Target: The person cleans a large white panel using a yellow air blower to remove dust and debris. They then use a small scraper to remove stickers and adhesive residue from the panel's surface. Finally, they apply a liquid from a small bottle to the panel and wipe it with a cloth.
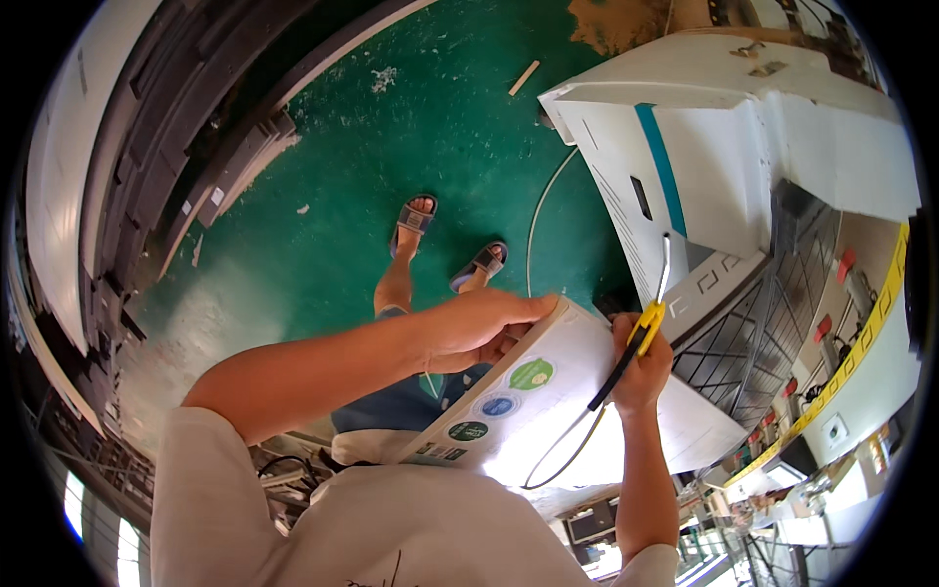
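Note:
A white board with several round green and blue stickers along its near left edge lies across in front of me. My left hand is closed on the board's far left corner, thumb along the edge and fingers curled under it. In my right hand is a yellow and black air blow gun, its bent metal nozzle pointing up and away from me. From its black end, a thin hose loops down over the board's face. Some of my right fingers are hidden behind the gun's grip.
A white machine with a teal stripe stands at the right, beside a dark metal grid and a yellow rail. Stacked dark panels line the left. A pale hose and a wood strip lie on the green floor.

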A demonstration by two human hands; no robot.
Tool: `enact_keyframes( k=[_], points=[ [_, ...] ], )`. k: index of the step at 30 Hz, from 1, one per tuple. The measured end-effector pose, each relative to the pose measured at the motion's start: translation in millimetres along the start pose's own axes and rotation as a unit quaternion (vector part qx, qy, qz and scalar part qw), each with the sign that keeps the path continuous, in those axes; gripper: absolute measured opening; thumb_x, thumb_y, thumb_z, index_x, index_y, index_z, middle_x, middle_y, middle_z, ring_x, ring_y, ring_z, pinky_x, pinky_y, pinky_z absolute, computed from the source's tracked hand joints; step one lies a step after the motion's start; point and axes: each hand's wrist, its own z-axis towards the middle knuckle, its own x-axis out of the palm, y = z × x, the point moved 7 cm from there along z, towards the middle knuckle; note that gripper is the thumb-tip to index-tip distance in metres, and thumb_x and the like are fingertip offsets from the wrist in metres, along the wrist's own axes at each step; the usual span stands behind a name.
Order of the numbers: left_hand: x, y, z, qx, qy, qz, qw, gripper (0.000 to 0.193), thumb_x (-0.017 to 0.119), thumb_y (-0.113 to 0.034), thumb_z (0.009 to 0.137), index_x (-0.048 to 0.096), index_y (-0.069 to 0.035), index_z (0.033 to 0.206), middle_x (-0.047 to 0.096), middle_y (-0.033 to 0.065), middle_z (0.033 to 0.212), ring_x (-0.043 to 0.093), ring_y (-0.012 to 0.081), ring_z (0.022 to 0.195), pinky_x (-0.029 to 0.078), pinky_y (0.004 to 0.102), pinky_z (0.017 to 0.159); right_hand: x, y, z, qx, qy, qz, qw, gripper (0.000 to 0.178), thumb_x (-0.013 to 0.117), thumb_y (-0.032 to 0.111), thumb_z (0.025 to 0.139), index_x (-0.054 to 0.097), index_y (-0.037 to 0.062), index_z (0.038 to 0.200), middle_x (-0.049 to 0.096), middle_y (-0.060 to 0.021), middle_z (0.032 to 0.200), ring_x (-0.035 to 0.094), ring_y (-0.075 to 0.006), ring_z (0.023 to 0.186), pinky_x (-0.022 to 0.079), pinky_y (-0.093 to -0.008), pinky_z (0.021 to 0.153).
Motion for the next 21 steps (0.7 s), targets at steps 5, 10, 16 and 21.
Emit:
enact_keyframes(
  k=[5, 10, 16, 21],
  points=[
    [-7, -5, 6, -0.022, 0.032, 0.036, 0.999, 0.054, 0.057, -0.049, 0.104, 0.068, 0.001, 0.123, 0.073, 0.0138, 0.113, 0.071, 0.0198, 0.103, 0.057, 0.0339, 0.090, 0, 0, 5, -0.007, 0.016, -0.014, 1.000, 0.021, 0.068, 0.013, 0.092, 0.072, -0.0072, 0.094, 0.071, -0.0117, 0.079, 0.066, -0.0174, 0.072, 0.051, -0.0288, 0.072],
    [-6, -26, 0, -0.060, 0.044, 0.067, 0.995, 0.053, 0.063, -0.044, 0.102, 0.068, 0.003, 0.126, 0.072, 0.0182, 0.120, 0.071, 0.0290, 0.112, 0.056, 0.0406, 0.100, 1, -3, 6, -0.004, 0.022, -0.006, 1.000, 0.021, 0.068, 0.012, 0.092, 0.072, -0.0083, 0.094, 0.072, -0.0134, 0.077, 0.067, -0.0183, 0.069, 0.052, -0.0294, 0.070],
    [-8, -30, 1, -0.108, 0.049, 0.082, 0.990, 0.051, 0.065, -0.043, 0.101, 0.070, 0.002, 0.125, 0.072, 0.0213, 0.120, 0.072, 0.0305, 0.110, 0.057, 0.0425, 0.099, 4, -1, 6, 0.004, 0.032, -0.001, 0.999, 0.019, 0.067, 0.011, 0.093, 0.072, -0.0074, 0.092, 0.070, -0.0120, 0.075, 0.065, -0.0161, 0.067, 0.051, -0.0280, 0.066],
    [-9, -32, 1, -0.121, 0.032, 0.096, 0.988, 0.049, 0.066, -0.041, 0.101, 0.070, 0.001, 0.126, 0.072, 0.0194, 0.117, 0.072, 0.0308, 0.109, 0.056, 0.0427, 0.100, 5, 2, 6, -0.012, 0.039, -0.003, 0.999, 0.018, 0.066, 0.010, 0.093, 0.072, -0.0072, 0.090, 0.069, -0.0113, 0.073, 0.064, -0.0159, 0.064, 0.049, -0.0275, 0.064]
  ],
)
